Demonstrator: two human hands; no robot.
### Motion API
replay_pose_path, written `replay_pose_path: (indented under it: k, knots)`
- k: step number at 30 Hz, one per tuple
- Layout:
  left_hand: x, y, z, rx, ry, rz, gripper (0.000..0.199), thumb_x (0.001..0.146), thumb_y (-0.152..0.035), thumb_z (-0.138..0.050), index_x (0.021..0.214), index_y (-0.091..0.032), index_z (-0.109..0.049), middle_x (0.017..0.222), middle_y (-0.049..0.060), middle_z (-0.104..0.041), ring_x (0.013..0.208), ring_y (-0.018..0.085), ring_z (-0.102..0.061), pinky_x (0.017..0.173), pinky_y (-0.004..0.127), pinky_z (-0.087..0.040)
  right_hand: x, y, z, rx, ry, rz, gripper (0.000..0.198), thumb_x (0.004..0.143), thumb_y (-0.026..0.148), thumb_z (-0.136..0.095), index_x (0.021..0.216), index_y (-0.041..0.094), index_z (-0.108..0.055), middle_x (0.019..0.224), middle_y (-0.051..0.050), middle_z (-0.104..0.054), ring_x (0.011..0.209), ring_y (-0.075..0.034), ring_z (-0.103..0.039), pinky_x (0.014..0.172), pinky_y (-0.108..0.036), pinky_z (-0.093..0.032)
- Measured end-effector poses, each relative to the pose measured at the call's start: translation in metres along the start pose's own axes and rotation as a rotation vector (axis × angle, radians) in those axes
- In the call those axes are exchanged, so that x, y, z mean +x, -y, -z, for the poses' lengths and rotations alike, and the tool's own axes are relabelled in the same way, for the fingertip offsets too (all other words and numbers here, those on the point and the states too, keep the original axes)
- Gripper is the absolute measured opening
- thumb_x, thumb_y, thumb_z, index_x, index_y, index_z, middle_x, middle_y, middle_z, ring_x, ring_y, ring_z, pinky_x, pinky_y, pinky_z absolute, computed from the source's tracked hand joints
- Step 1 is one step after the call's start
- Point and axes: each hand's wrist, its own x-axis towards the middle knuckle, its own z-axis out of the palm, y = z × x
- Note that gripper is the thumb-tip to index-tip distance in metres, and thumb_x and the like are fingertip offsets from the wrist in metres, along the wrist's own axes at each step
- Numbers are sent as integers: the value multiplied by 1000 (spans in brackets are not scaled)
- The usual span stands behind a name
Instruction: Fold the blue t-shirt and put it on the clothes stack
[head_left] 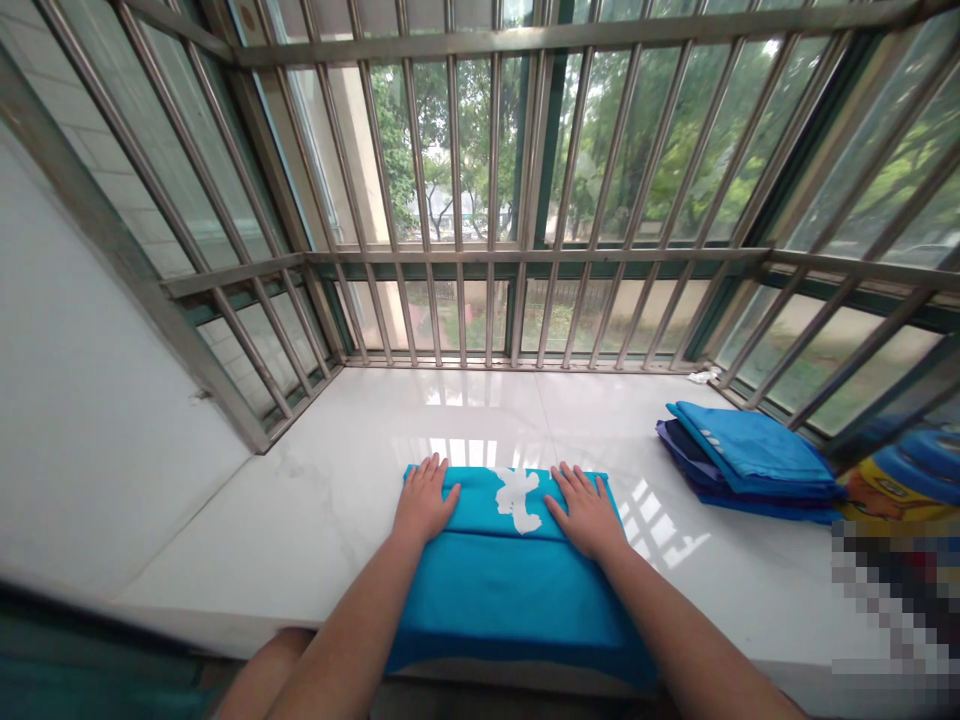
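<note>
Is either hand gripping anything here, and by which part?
Nothing gripped: left hand and right hand press flat on the folded turquoise cloth garment's upper fold.

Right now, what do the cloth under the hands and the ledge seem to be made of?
The blue cloth looks like soft matte fabric: it folds and creases. The ledge looks like polished stone or tile: glossy white, mirroring the window bars, which look like brushed metal.

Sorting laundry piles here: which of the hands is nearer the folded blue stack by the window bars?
Right. The right hand lies flat on the teal garment, on the side toward the folded blue stack; the left hand presses the garment's far side.
</note>
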Motion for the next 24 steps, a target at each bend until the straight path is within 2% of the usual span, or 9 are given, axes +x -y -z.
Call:
replay_pose_path:
  k: [24]
  knots:
    - [0, 0, -1, -9, -8, 3, 71, 108, -54, -37, 168, -16, -42, 177, 12, -34, 165, 31, -30, 136, 51, -18, -1, 1, 2, 3, -4, 1, 75, 109, 68, -29, 173, 28, -32, 180, -4, -26, 168, -30, -17, 134, -61, -5]
